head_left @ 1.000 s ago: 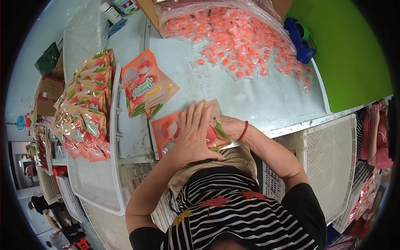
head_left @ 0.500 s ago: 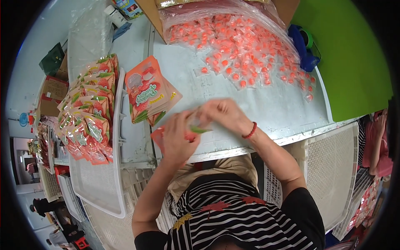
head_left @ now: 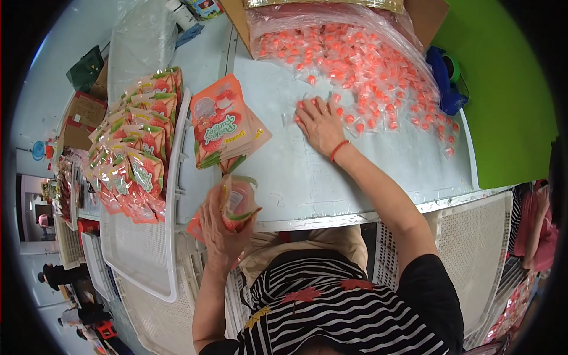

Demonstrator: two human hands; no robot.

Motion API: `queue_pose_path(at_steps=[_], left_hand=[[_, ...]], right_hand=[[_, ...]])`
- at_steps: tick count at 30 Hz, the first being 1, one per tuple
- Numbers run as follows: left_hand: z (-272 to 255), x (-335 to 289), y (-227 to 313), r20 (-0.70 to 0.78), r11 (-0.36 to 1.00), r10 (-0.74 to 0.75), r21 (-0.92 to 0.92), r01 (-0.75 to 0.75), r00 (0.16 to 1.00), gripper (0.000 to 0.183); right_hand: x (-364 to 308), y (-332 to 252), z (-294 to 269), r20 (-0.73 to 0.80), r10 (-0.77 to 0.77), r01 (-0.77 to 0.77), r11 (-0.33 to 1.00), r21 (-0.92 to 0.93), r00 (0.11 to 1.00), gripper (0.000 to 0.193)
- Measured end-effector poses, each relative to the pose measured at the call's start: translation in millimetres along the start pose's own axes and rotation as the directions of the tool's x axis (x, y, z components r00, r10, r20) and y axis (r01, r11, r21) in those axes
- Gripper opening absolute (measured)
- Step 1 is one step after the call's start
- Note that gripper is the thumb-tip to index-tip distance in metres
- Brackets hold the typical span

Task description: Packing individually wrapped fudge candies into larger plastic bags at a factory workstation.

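Note:
My left hand (head_left: pixel 218 232) is closed around a pink printed pouch (head_left: pixel 241 200) at the table's near edge. The pouch's mouth gapes upward, showing its clear inside. Farther out, my right hand (head_left: pixel 323 129) lies palm down with its fingers spread. Its fingertips touch a few small clear-wrapped red-orange candies (head_left: pixel 361 77) at the near left edge of a large heap. Left of the heap lies a fanned stack of flat printed pouches (head_left: pixel 214 124), close beyond my left hand.
A white plastic tray (head_left: pixel 171 251) on the left bears many overlapping pouches (head_left: pixel 142 139). The candies spill from a plastic-lined carton (head_left: pixel 429 21) at the back. A blue tape dispenser (head_left: pixel 444 83) stands at the right, beside a green surface (head_left: pixel 509 94). Perforated crates (head_left: pixel 467 254) stand below the table edge.
My right hand has left the pouch and reached forward to the candies, its fingers now spread. My left hand has shifted slightly left with the pouch, whose mouth is now wide apart.

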State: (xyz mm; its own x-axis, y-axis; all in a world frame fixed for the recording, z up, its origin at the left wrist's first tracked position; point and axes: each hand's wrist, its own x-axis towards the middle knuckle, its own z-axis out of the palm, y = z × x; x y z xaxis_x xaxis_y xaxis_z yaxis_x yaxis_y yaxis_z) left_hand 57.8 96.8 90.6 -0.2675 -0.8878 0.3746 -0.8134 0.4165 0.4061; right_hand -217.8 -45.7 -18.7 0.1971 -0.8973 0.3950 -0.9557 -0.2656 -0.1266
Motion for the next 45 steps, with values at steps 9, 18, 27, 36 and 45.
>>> queue_pose_path(at_steps=[9,18,27,36,45], left_hand=[[-1,-9,-29,0.045,0.99,-0.099,0.107,0.094,0.994,0.086],[2,-27,-56,0.044,0.981,-0.183,0.077,0.179,0.982,0.088],[-6,-31,-59,0.018,0.977,-0.209,0.057,0.207,0.978,0.088],[-7,-7,-45,-0.037,0.98,-0.201,-0.012,0.201,0.979,0.082],[-13,-4,-51,-0.076,0.991,-0.135,-0.004,0.135,0.988,0.086]], right_hand=[[-63,20,-43,-0.014,-0.048,0.05,0.949,0.311,0.999,0.086],[-54,11,-53,0.357,0.238,-0.412,0.248,0.877,0.903,0.049],[-63,30,-49,0.216,0.464,-0.297,0.107,0.949,0.859,0.043],[-34,-73,-23,0.006,0.054,-0.054,0.967,0.249,0.999,0.052],[-45,-114,-29,-0.162,0.121,-0.063,0.943,0.326,0.979,0.049]])
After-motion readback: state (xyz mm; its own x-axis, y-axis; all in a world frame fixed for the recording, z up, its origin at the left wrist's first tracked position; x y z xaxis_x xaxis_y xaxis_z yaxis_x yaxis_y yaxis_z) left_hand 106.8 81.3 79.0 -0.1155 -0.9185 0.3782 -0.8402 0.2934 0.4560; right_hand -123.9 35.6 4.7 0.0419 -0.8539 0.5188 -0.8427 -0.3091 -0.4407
